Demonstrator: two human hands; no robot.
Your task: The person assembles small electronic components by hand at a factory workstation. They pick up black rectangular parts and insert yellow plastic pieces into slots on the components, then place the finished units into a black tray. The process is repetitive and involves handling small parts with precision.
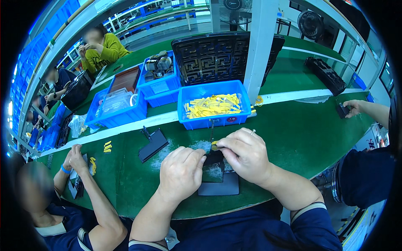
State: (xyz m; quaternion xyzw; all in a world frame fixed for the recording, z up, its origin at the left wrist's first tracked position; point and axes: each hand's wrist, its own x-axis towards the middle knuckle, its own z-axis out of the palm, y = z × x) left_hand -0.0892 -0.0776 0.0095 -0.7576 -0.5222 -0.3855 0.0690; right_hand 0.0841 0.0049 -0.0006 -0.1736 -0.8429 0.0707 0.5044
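Observation:
In front of me, a dark flat rectangular panel (218,189) lies on the green work table, with a small black part (214,159) above it. My left hand (180,170) is closed at the left edge of that black part, its thumb and forefinger pressed together. My right hand (248,155) pinches a small yellow strip (215,143) at the far end of the black part. My fingers partly cover the black part, so its exact kind cannot be made out. Left of my hands sits another dark rectangular device (153,145) with a small bracket at its top.
A blue bin (182,109) full of yellow strips stands beyond my hands. More blue bins (121,115) and a black patterned tray (211,52) are behind it. A white post (259,46) rises at the back. Co-workers' hands (76,161) are at the left and right (355,108).

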